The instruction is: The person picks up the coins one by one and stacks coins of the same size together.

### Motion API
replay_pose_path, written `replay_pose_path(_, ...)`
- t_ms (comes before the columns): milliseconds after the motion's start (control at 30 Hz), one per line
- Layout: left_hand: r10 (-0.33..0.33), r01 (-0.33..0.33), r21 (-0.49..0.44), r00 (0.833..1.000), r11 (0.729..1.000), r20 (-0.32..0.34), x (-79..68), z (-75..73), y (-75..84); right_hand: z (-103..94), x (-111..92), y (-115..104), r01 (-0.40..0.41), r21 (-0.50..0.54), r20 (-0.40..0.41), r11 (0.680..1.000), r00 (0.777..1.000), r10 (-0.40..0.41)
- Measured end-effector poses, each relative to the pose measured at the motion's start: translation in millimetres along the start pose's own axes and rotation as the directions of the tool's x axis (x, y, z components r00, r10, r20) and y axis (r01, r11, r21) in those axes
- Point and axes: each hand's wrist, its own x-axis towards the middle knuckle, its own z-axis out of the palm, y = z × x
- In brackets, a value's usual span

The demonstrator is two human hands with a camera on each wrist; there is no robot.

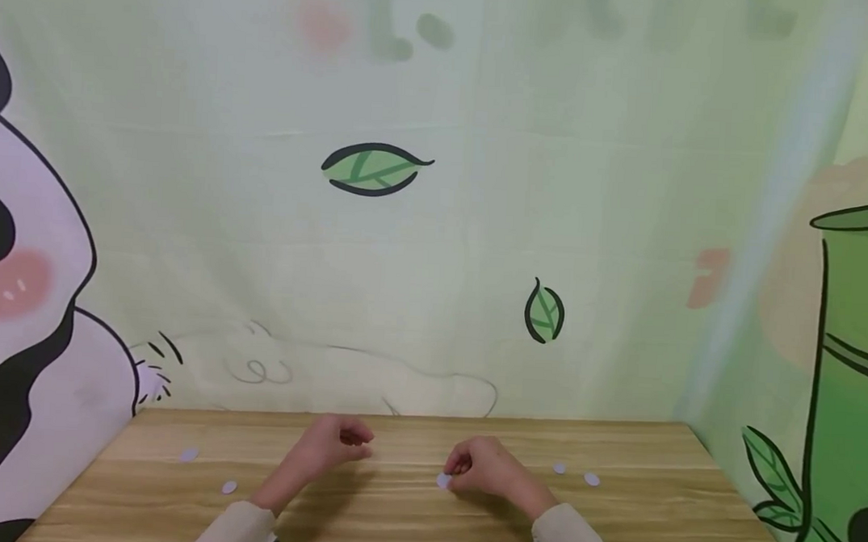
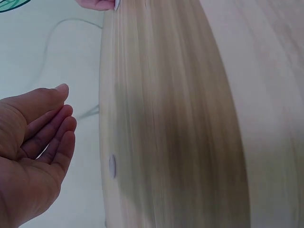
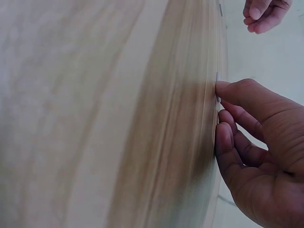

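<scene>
A small white disc (image 1: 443,481) is at the middle of the wooden table, and my right hand (image 1: 485,466) pinches it between thumb and fingers. In the right wrist view this disc (image 3: 218,77) shows edge-on by the thumb tip, close to the tabletop. My left hand (image 1: 335,442) hovers over the table to the left, fingers loosely bent and holding nothing. The left wrist view shows a gap between its thumb and fingers (image 2: 66,126). Below that hand, another white disc (image 2: 112,166) lies flat on the wood.
Two white discs lie on the table's left side, one farther back (image 1: 189,454) and a nearer disc (image 1: 229,487). On the right side lie another disc (image 1: 559,468) and its neighbour disc (image 1: 591,479). Behind the wooden table (image 1: 394,528) hangs a printed backdrop (image 1: 435,247).
</scene>
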Motion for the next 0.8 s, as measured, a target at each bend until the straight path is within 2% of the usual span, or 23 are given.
replay_pose_path(233,-0.052,0.052,0.022,0.999,0.998,-0.001,-5.4,-15.8,-1.2,-0.3,1,2,-0.015,-0.025,-0.003,1.000,1.000,0.015)
replay_pose_path(400,-0.092,0.093,0.050,0.995,0.994,-0.031,-11.2,-30.6,-6.3,-0.5,5,1,-0.036,-0.029,-0.004,0.999,0.999,0.036)
replay_pose_path(600,-0.150,0.154,0.069,0.987,0.986,-0.057,-27.0,-45.6,-18.4,0.0,2,2,-0.065,-0.014,0.018,0.998,0.998,0.065)
replay_pose_path(800,-0.162,0.170,0.084,0.982,0.982,-0.093,-42.9,-64.8,-29.5,-1.8,0,2,-0.043,-0.004,0.009,0.999,0.999,0.043)
